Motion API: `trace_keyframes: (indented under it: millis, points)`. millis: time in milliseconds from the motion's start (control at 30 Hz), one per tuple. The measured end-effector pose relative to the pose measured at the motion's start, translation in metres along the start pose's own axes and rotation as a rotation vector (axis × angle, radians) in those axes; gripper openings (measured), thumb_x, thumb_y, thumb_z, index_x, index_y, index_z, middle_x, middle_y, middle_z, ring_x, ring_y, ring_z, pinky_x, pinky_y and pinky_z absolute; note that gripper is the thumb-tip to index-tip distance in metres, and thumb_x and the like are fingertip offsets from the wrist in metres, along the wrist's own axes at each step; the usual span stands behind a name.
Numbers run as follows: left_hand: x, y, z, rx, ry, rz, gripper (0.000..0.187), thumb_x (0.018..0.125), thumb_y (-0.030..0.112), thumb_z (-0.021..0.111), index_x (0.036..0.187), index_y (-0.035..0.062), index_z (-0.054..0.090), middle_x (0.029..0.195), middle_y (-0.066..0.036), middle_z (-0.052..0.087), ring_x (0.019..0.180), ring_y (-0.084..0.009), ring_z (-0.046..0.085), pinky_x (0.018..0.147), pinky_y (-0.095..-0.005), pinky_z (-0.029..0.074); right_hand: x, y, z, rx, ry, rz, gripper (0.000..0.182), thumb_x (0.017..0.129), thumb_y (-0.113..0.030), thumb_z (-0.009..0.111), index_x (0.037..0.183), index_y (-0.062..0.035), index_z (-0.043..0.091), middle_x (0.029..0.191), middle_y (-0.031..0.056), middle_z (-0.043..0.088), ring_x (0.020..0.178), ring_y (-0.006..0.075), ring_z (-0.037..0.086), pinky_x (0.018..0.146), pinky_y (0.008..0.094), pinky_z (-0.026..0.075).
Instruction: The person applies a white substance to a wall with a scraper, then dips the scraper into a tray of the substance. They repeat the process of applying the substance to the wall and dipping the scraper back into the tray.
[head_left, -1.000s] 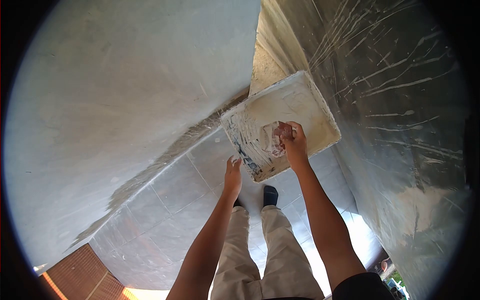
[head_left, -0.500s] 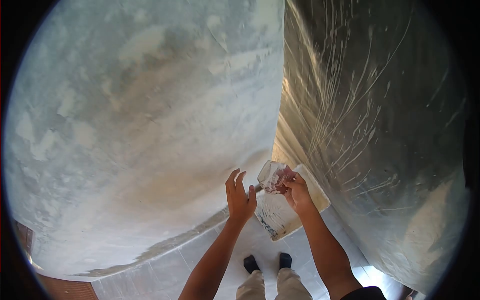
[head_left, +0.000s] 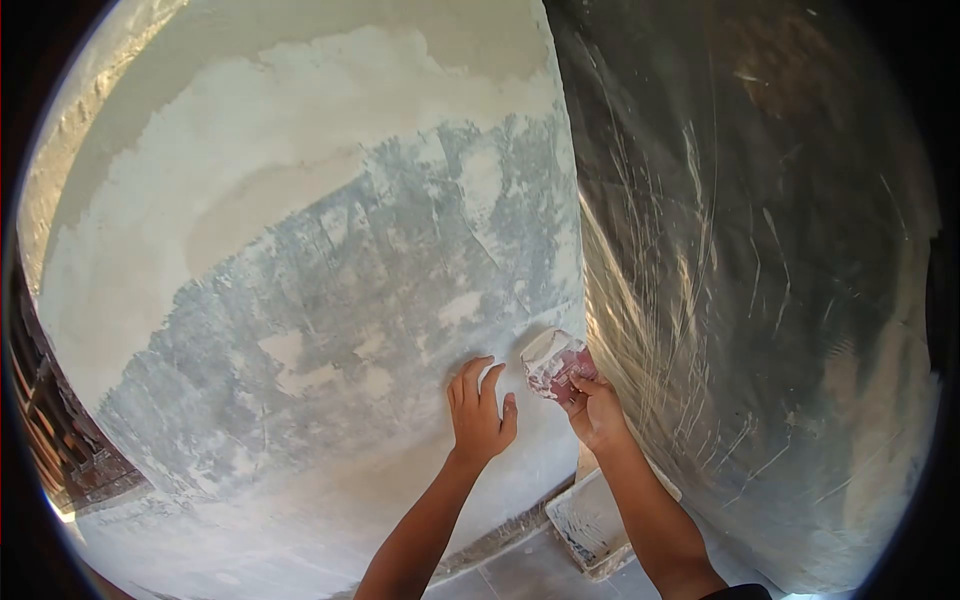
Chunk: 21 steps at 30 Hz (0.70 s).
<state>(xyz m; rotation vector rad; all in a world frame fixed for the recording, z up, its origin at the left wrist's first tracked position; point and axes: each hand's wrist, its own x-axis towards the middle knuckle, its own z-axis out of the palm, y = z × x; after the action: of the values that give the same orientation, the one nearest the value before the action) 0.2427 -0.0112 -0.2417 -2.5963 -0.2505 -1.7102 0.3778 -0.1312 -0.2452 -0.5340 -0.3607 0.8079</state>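
Note:
My right hand (head_left: 597, 412) grips a reddish flat scraper (head_left: 560, 366) by its lower right edge, thumb on top. White putty coats much of its face and far edge. Close behind it is the right edge of a wall (head_left: 330, 260) with patchy grey and white plaster. My left hand (head_left: 480, 408) is just left of the scraper, empty, its fingers apart and slightly bent in front of the wall. Below my right hand, a white tray (head_left: 590, 515) smeared with putty rests on the floor, partly hidden by my right forearm.
Dark plastic sheeting (head_left: 760, 250) with white drips hangs to the right of the wall edge. A tiled floor (head_left: 515, 575) shows at the bottom. Dark brown slats (head_left: 60, 430) stand at the far left, beyond the wall.
My view has tilted up, showing more of the upper wall; the tray sits lower in view and my feet are out of sight. The scraper has turned slightly in my right hand.

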Motion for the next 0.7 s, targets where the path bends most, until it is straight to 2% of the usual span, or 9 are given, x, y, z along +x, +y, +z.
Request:
trace_keyframes:
  millis: [200,267,433,533,567,633,700]
  points:
    - [0.072,0.0,-0.045,0.062,0.069,0.118,0.044,0.075,0.011,0.06,0.118,0.0022,0.054,0.125,-0.016,0.049,0.119,-0.0367,0.044,0.098,-0.0482,0.031,0.014,-0.032,0.061,0.029,-0.087,-0.092,0.034,0.09,0.006,0.043,0.122,0.0001,0.052,0.121,0.0115,0.059,0.109,0.0232,0.061,0.095,0.0373,0.052]
    - [0.096,-0.002,-0.062,0.088,0.084,0.15,0.044,0.075,0.011,0.06,0.117,0.002,0.054,0.125,-0.016,0.049,0.118,-0.0373,0.044,0.099,-0.0484,0.031,0.023,-0.045,0.083,0.024,-0.232,-0.134,0.034,0.09,0.007,0.041,0.122,0.0023,0.051,0.123,0.0139,0.058,0.111,0.0236,0.059,0.097,0.0374,0.05]
    - [0.172,-0.016,-0.118,0.318,0.169,0.311,0.046,0.074,0.012,0.06,0.12,0.0023,0.054,0.128,-0.017,0.049,0.124,-0.039,0.042,0.1,-0.0489,0.03,0.034,-0.073,0.154,0.033,-0.323,-0.263,0.035,0.091,0.007,0.039,0.123,0.0043,0.05,0.124,0.0155,0.057,0.113,0.0233,0.058,0.101,0.038,0.046]
    - [0.22,-0.028,-0.157,0.461,0.216,0.393,0.047,0.074,0.011,0.059,0.121,0.0019,0.053,0.129,-0.018,0.048,0.126,-0.0391,0.041,0.101,-0.0493,0.03,0.032,-0.09,0.199,-0.165,-0.306,-0.438,0.034,0.093,0.007,0.037,0.125,0.0042,0.049,0.123,0.014,0.058,0.111,0.0194,0.058,0.098,0.0358,0.044]
    - [0.234,-0.033,-0.17,0.469,0.228,0.401,0.047,0.074,0.011,0.059,0.121,0.0019,0.053,0.129,-0.018,0.048,0.126,-0.0391,0.041,0.101,-0.0493,0.03,0.033,-0.094,0.21,-0.162,-0.32,-0.447,0.034,0.093,0.007,0.037,0.125,0.0042,0.049,0.123,0.014,0.058,0.111,0.0194,0.058,0.098,0.0358,0.044]
    - [0.254,-0.043,-0.194,0.6,0.255,0.453,0.047,0.076,0.013,0.057,0.121,0.0014,0.052,0.131,-0.018,0.048,0.128,-0.0388,0.04,0.102,-0.0495,0.03,0.036,-0.099,0.232,-0.346,-0.325,-0.593,0.04,0.094,0.007,0.037,0.133,0.0041,0.046,0.127,0.0149,0.056,0.117,0.02,0.055,0.102,0.0312,0.04]
    - [0.263,-0.053,-0.212,0.655,0.275,0.479,0.046,0.077,0.015,0.056,0.121,0.0012,0.052,0.131,-0.018,0.048,0.128,-0.0388,0.04,0.102,-0.0494,0.03,0.041,-0.103,0.248,-0.393,-0.348,-0.68,0.041,0.094,0.007,0.038,0.134,0.0041,0.046,0.127,0.0155,0.056,0.117,0.0217,0.055,0.102,0.0307,0.039]
